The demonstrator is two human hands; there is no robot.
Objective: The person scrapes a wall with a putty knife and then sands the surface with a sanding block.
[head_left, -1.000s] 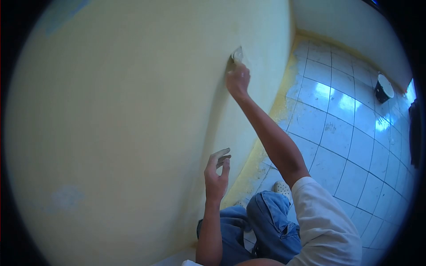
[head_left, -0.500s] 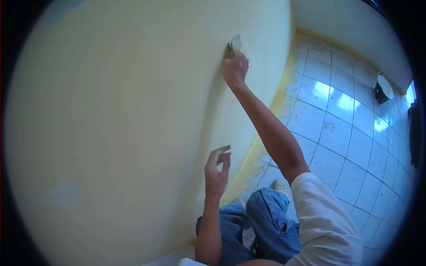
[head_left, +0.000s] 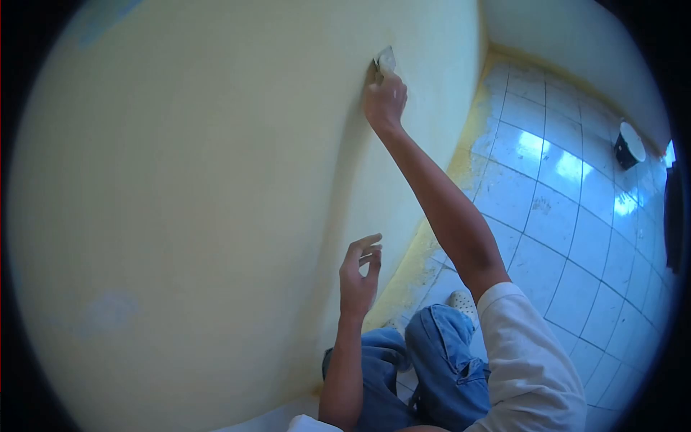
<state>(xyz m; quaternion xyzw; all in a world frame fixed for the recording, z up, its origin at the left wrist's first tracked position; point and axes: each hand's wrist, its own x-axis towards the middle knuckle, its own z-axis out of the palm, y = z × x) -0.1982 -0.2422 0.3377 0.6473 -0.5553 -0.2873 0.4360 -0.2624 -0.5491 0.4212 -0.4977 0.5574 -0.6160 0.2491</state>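
Note:
At the end of my outstretched arm, my right hand [head_left: 386, 99] grips a putty knife [head_left: 386, 59], its blade pale and right at the yellow wall [head_left: 216, 180]. The fingers hide most of its handle. Lower down, my left hand [head_left: 358, 277] is raised beside the wall, fingers curved and parted from the thumb, with nothing in it. Pale smears show on its fingertips.
White floor tiles [head_left: 551, 212] run along the right, with yellowish stains by the wall's foot. A dark bucket with a white inside [head_left: 629, 146] stands by the far wall. My bent knees in jeans [head_left: 439, 345] and a clog [head_left: 463, 306] are below.
My right hand and the putty knife have shifted slightly up along the wall. The left hand keeps its curved pose, and the whole view has moved a little.

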